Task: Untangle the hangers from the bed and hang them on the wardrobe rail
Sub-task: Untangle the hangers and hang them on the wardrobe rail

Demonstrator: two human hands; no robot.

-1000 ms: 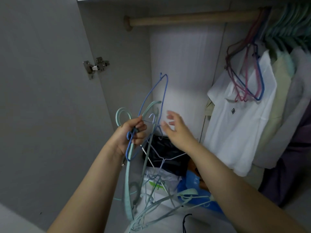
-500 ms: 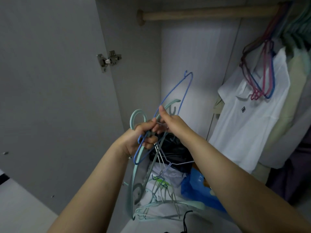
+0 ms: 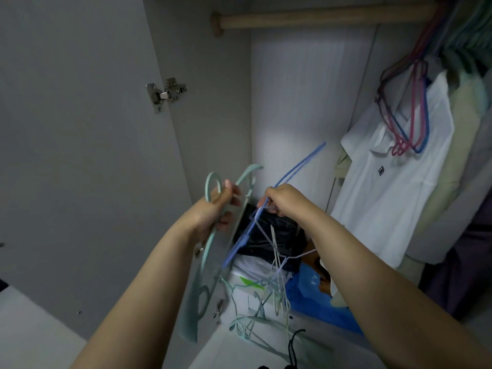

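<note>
I stand at the open wardrobe with a tangled bunch of hangers in both hands. My left hand (image 3: 219,209) grips the pale green plastic hangers (image 3: 205,262) near their hooks. My right hand (image 3: 282,201) pinches the blue wire hanger (image 3: 300,166) and thin white wire hangers (image 3: 277,251) that dangle below it. The blue hanger slants up to the right from my fingers. More green hangers (image 3: 253,326) hang tangled at the bottom. The wooden wardrobe rail (image 3: 319,18) runs across the top, bare on its left part.
Pink and blue hangers (image 3: 410,113) and several clothes, among them a white polo shirt (image 3: 394,187), hang at the rail's right end. The open door with its hinge (image 3: 166,93) is on the left. A black bag (image 3: 269,235) and blue bag (image 3: 314,302) lie on the wardrobe floor.
My hands have drawn apart. The right hand took the blue wire hanger and pulled it to the right, away from the green hangers in my left hand.
</note>
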